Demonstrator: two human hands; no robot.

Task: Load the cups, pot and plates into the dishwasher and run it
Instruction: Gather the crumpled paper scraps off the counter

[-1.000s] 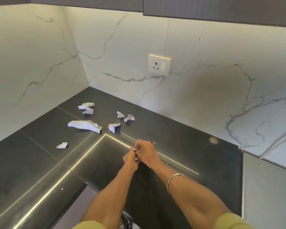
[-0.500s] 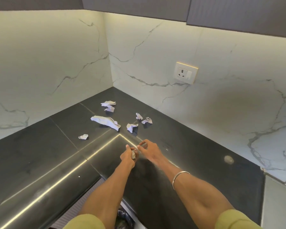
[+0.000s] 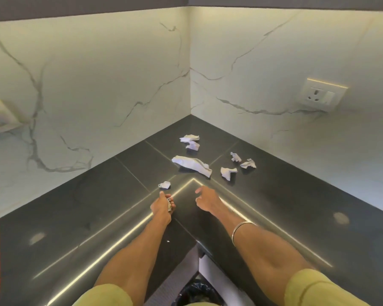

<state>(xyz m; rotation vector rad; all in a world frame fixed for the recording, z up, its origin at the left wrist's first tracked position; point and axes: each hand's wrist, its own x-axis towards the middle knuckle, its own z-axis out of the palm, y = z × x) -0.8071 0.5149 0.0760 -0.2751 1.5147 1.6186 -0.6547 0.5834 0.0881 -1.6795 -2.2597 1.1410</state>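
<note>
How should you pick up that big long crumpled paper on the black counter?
Probably pinch the long crumpled paper across its narrow middle, coming straight down from above. It lies flat on the counter, so the raised creases there give fingers something to catch. The empty right hand is nearer.

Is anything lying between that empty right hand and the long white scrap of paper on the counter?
Nothing visible. The right hand hovers over bare black counter, and the long crumpled paper lies just beyond its fingertips. The left hand holds a small crumpled scrap.
</note>
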